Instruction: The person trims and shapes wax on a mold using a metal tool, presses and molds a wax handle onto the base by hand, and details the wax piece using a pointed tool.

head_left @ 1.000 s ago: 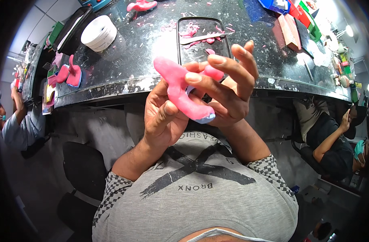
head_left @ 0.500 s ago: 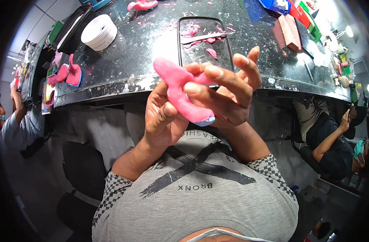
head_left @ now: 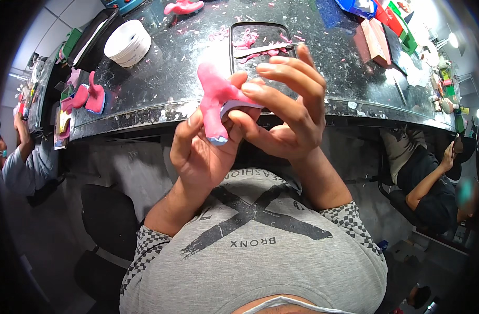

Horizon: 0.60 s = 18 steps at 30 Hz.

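A branched pink moulded piece with pale blue at its lower end and a pale lilac underside is held between both hands. My left hand grips it from below and the left, fingers curled partly behind it. My right hand holds its right branch with index finger and thumb; the other fingers are raised and bent above it. Behind them lies a black tray with pink shavings and a flat pale spatula across it.
On the worktable are a white tub, a black case, more pink pieces at left and top, coloured bins and a pink box. Co-workers sit at far left and right; an empty chair stands lower left.
The pink piece has turned, its blue-tipped end swinging left and up to hang nearly straight down. My left hand moved left with it; my right fingers shifted, the upper ones lifting.
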Motion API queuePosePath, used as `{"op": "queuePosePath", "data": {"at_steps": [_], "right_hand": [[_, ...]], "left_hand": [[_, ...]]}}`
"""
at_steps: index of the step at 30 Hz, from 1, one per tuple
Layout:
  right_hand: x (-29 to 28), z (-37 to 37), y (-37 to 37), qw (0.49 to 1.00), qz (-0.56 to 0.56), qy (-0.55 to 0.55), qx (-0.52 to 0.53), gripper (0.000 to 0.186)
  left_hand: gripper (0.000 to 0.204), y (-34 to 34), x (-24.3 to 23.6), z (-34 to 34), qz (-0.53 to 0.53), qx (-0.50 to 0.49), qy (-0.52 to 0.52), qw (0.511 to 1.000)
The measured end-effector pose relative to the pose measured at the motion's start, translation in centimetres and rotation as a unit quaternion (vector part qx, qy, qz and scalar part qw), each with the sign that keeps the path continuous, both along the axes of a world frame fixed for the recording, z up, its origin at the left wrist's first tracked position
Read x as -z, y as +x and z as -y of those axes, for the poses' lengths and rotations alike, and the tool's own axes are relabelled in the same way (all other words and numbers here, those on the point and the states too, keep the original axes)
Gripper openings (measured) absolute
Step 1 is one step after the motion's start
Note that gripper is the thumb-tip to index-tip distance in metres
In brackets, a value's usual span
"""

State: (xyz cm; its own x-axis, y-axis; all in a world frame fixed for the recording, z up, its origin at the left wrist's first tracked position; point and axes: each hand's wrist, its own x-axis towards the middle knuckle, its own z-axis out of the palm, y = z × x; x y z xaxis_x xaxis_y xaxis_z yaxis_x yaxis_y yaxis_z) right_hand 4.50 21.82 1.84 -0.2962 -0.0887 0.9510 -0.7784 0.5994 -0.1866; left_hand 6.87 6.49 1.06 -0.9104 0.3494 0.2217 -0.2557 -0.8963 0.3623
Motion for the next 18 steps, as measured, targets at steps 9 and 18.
{"op": "queuePosePath", "data": {"at_steps": [9, 18], "right_hand": [[1.3, 0.5, -0.4, 0.997, -0.016, 0.005, -0.07, 0.035], [1.1, 0.9, 0.4, 0.98, 0.138, -0.069, -0.129, 0.045]], "left_hand": [[0.06, -0.1, -1.8, 0.9, 0.016, -0.021, -0.213, 0.977], [0.042, -0.5, 0.7, 1.6, -0.037, -0.087, -0.252, 0.963]]}}
